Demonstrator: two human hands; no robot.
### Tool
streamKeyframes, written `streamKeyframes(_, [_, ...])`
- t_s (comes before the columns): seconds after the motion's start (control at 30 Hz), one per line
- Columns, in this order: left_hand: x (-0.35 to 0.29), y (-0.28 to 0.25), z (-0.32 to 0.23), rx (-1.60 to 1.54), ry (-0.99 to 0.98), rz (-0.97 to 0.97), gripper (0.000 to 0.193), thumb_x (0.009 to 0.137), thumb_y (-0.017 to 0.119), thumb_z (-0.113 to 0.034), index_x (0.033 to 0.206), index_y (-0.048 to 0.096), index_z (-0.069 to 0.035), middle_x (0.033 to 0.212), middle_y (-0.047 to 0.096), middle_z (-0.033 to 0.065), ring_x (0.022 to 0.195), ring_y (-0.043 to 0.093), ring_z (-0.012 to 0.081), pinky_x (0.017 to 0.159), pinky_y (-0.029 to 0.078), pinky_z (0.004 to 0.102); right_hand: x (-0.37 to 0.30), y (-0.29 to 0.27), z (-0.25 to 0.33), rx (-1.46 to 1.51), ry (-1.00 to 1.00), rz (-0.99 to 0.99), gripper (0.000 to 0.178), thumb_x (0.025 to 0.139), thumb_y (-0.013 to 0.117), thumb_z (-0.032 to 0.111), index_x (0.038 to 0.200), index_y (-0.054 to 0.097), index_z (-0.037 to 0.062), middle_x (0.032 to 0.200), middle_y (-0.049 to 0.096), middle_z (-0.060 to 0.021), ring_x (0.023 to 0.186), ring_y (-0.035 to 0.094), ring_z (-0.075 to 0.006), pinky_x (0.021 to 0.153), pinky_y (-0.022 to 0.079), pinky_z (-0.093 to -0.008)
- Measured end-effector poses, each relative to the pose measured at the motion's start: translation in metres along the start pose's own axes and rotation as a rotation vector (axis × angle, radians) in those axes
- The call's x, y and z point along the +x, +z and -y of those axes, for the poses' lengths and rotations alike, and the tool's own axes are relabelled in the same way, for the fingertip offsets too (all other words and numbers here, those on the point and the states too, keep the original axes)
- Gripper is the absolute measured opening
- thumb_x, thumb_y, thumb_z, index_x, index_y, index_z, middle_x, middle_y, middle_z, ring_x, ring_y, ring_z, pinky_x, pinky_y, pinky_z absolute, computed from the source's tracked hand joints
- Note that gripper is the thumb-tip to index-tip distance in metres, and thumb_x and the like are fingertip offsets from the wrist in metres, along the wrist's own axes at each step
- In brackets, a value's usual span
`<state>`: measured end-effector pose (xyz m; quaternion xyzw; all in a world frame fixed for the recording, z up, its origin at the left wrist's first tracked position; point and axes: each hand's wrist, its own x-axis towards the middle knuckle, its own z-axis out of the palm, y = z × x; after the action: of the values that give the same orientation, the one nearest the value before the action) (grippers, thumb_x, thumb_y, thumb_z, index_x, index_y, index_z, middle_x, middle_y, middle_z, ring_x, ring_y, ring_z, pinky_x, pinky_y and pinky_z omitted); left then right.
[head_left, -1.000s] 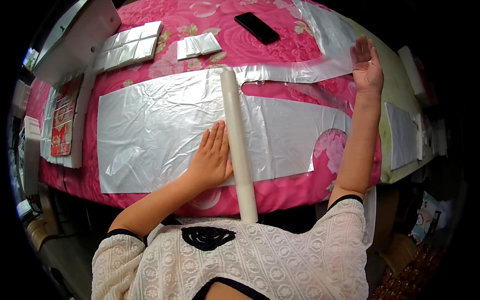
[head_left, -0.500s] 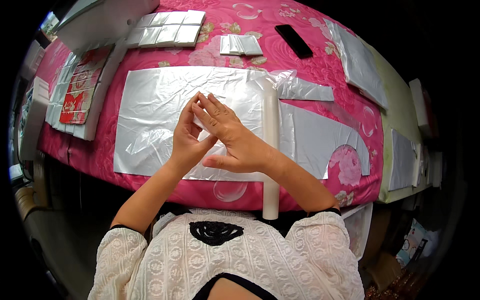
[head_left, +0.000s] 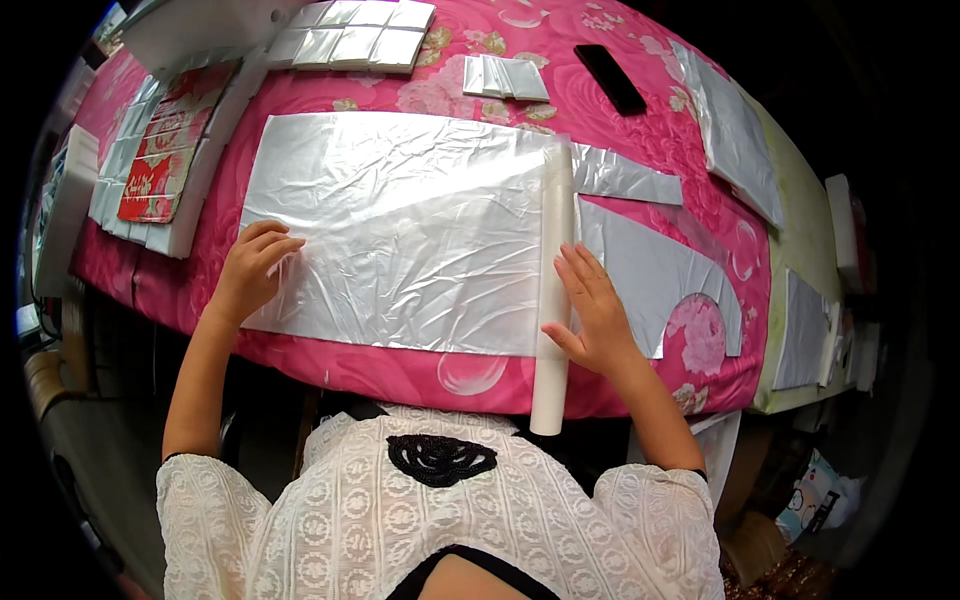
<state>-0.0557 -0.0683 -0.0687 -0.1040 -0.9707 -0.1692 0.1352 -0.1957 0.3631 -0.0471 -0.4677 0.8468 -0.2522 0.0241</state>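
A silvery-white plastic sheet point(head_left: 400, 240), creased and shiny, lies spread on the pink flowered cloth in front of me. My left hand point(head_left: 253, 268) is at its left edge, fingers half bent and apart from the thumb, with nothing visible in them. Across the sheet's right end lies a long pale tube point(head_left: 552, 370), its near end jutting past the table edge. My right hand point(head_left: 597, 315) rests against the tube's right side, fingers stretched and thumb spread over it. Right of the tube lies a grey-white plastic piece point(head_left: 640, 270) with a rounded cutout, and a narrow strip point(head_left: 630, 178) behind it.
Stacks of folded plastic packets point(head_left: 350, 40) lie at the back left, and a smaller packet group point(head_left: 505, 78) sits beside a black phone point(head_left: 610, 80). At left are a white box point(head_left: 200, 30) and a red patterned packet point(head_left: 170, 160). More plastic sheets point(head_left: 730, 140) lie far right.
My hands, together above the sheet before, have parted: the left moved to the sheet's left edge, the right to the tube. The sheet now lies smoother, and the clear film bunched by the tube's far end is flatter.
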Motion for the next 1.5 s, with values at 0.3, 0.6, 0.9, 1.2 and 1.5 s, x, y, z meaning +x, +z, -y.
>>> streamKeyframes(0.3, [-0.034,-0.044,0.017,-0.362,-0.171,-0.021,0.041,0.075,0.056,-0.025,0.107,0.060,0.001,0.106,0.062,0.0139,0.109,0.052,0.0296,0.097,0.038,0.0372,-0.013,0.003,-0.004,-0.111,-0.077,0.109,0.065,0.083,0.052,0.050,0.134,0.044,0.0104,0.143,0.035,-0.0132,0.135,0.027,-0.0339,0.109,0.021,-0.0462])
streamKeyframes(0.6, [-0.093,-0.054,0.045,-0.701,-0.493,-0.517,0.052,0.097,0.028,-0.037,0.113,0.057,0.003,0.110,0.061,0.0121,0.106,0.056,0.0193,0.095,0.038,0.0308,0.079,0.072,0.093,0.074,-0.357,0.280,0.065,0.088,0.044,0.053,0.134,0.042,0.0069,0.140,0.039,-0.0124,0.137,0.023,-0.0320,0.111,0.016,-0.0459])
streamKeyframes(0.9, [-0.154,-0.052,0.047,-0.509,-0.847,-0.581,0.025,0.095,0.048,-0.017,0.109,0.061,-0.001,0.097,0.066,0.0062,0.090,0.060,0.0105,0.080,0.045,0.0232,0.125,0.075,0.121,0.316,-0.533,0.211,0.050,0.086,0.055,0.036,0.126,0.051,0.0052,0.130,0.051,-0.0118,0.127,0.039,-0.0322,0.103,0.033,-0.0424])
streamKeyframes(1.2, [-0.069,-0.030,0.017,0.173,-1.078,-0.177,0.056,0.077,0.065,-0.050,0.104,0.060,-0.001,0.087,0.064,0.0109,0.082,0.062,0.0227,0.072,0.048,0.0335,0.146,0.128,0.135,0.054,-0.613,0.184,0.061,0.085,0.052,0.045,0.132,0.045,0.0067,0.139,0.040,-0.0106,0.133,0.029,-0.0301,0.110,0.020,-0.0444])
streamKeyframes(1.5, [-0.054,-0.022,0.021,-0.211,-0.773,-0.511,0.016,0.074,0.071,-0.015,0.077,0.059,-0.005,0.093,0.064,0.0087,0.084,0.062,0.0252,0.073,0.048,0.0340,0.150,0.144,0.142,0.046,-0.603,0.134,0.064,0.083,0.052,0.049,0.132,0.044,0.0075,0.138,0.041,-0.0097,0.132,0.030,-0.0294,0.111,0.019,-0.0441])
